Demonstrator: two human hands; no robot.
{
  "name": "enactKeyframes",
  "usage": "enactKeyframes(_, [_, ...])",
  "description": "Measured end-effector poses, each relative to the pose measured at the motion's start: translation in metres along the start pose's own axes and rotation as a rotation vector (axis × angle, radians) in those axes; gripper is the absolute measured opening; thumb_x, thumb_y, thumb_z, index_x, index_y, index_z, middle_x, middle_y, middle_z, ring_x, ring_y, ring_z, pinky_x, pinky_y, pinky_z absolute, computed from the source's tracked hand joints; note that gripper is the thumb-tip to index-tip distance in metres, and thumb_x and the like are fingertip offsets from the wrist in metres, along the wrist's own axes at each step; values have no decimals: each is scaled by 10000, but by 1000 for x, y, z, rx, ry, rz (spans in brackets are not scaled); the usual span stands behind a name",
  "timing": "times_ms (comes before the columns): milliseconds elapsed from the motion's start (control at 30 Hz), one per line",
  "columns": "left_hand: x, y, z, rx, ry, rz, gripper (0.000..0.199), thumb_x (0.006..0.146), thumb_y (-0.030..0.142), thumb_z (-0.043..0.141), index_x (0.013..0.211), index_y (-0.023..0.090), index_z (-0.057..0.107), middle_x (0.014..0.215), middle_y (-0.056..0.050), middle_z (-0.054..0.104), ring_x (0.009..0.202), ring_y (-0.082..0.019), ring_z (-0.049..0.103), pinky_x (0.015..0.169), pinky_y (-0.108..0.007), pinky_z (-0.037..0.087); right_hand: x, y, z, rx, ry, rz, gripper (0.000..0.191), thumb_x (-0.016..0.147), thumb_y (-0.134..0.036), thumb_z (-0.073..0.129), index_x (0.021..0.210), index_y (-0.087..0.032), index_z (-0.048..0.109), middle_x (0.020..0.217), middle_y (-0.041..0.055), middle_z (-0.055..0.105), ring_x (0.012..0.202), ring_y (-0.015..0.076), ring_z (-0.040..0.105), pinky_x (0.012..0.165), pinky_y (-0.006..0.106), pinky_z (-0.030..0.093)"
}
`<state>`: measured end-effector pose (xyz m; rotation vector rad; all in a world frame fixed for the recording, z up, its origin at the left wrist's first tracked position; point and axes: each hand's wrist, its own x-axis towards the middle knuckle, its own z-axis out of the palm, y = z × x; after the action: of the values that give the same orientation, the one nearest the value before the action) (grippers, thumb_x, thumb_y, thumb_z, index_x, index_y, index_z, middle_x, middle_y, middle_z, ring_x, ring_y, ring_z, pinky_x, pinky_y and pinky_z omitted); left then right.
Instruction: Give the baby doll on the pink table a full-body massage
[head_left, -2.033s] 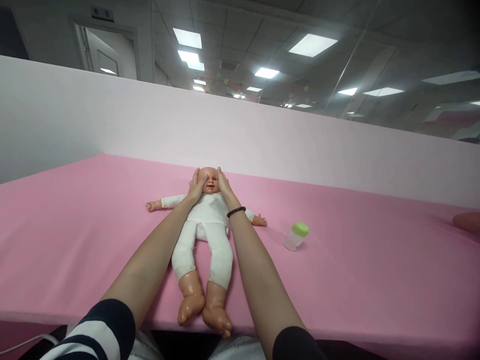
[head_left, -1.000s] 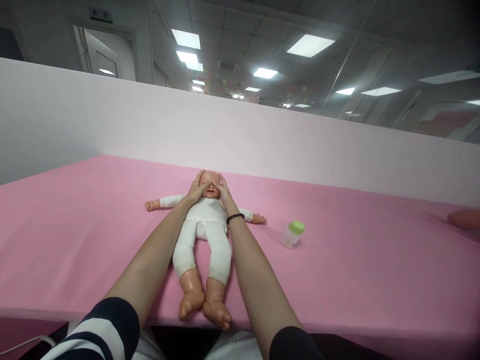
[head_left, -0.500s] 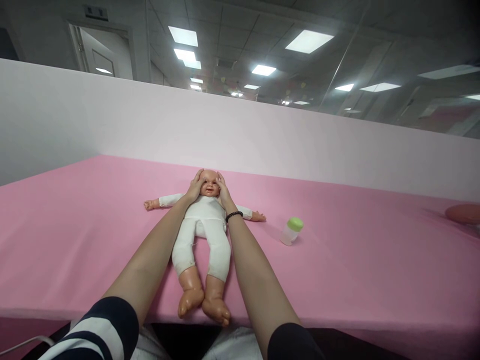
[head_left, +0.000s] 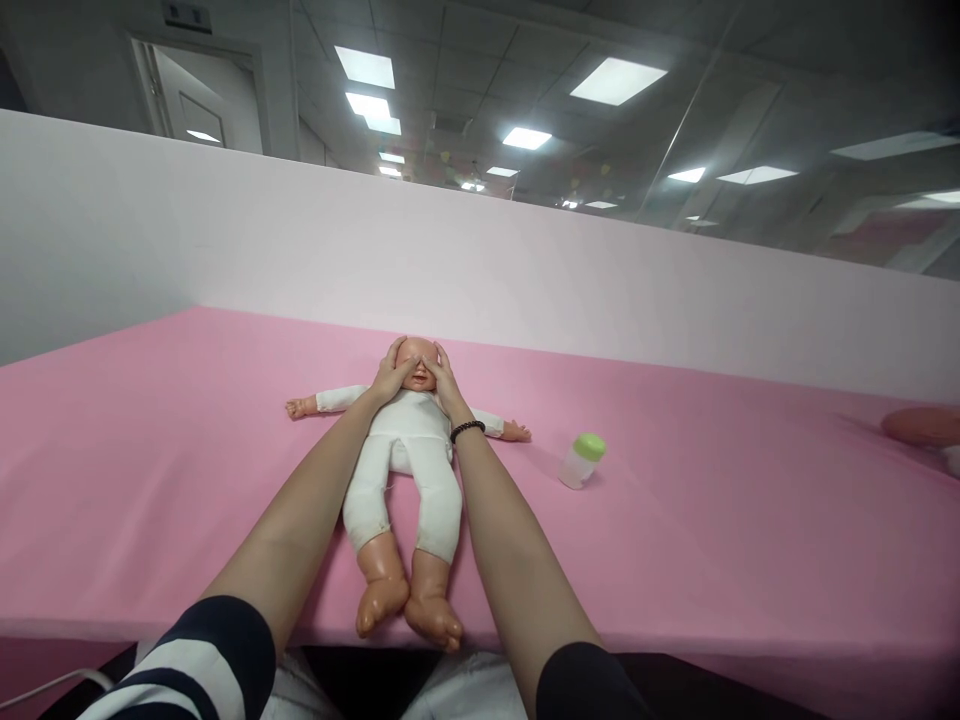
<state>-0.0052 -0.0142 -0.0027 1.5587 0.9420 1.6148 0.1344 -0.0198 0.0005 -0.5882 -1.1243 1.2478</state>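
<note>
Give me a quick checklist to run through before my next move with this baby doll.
1. Baby doll on its back on the pink-covered table, arms spread: ok.
2. Left hand and right hand both on its head: ok.
3. Doll's face uncovered: not ok, fingers lie over the eyes.
4. Doll's feet fully on the table: cannot tell, they sit at the near edge.
5. Plastic bottle with green cap apart from the doll: ok.
6. Peach-coloured object at right edge identified: cannot tell.
</note>
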Motion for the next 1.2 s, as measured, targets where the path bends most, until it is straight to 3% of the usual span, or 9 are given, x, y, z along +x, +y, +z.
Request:
enactKeyframes(367, [7,-15,-1,11,34,13,641,906,493,618,1488,261,485,1525,-102,496,1403,-295,479,1185,-460,368,7,5,-4,49,9,21,676,857,-421,664,1490,-347,442,1497,8,537,1324,197,584,1141,407,480])
enactKeyframes(667, [2,-7,-2,52,23,28,799,827,547,730,1518,249,462,1537,-125,476,1412,-331,459,1192,-466,350,-4,-4,3,-7,7,14,883,709,-366,817,1499,-347,423,1489,33,528,1218,213,647,1098,387,518])
enactKeyframes(1000, [11,-17,-4,16,2,25,704,879,524,660,1505,257,483,1495,-97,534,1389,-295,492,1193,-450,349,2,-1,1,61,33,31,702,822,-362,677,1486,-320,456,1543,10,494,1377,192,539,1166,368,453])
enactKeyframes(1200, [10,-16,-4,21,13,37,694,882,531,652,1499,258,489,1519,-94,513,1411,-299,468,1198,-450,340,-1,-3,2,69,24,26,700,830,-383,679,1485,-327,438,1507,9,524,1342,198,566,1162,390,455])
